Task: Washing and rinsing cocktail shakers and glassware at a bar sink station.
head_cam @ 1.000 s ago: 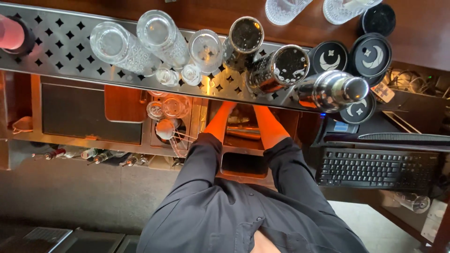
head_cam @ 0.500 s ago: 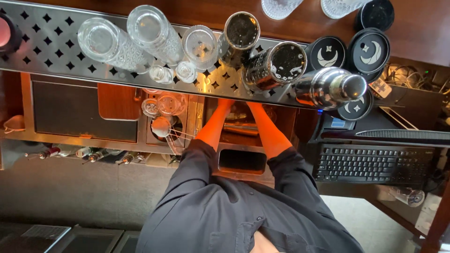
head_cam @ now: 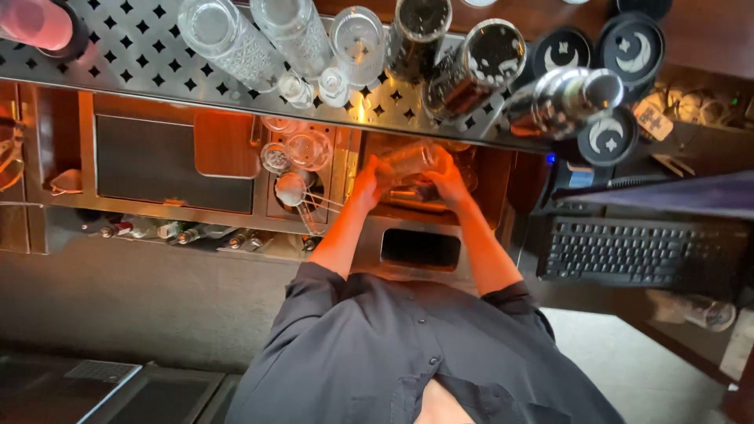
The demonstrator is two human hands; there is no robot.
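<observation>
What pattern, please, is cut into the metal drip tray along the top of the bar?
The metal drip tray has rows of small star-shaped cutouts; the head view shows it.

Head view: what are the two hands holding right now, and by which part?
A clear glass, lying sideways between both hands: left hand at one end, right hand at the other.

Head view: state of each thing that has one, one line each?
Left hand: grip closed on the clear glass.
Right hand: grip closed on the same glass.
Clear glass: held on its side over the sink well.
Tall glasses: standing on the perforated shelf.
Metal shaker: capped.
Keyboard: untouched.
</observation>
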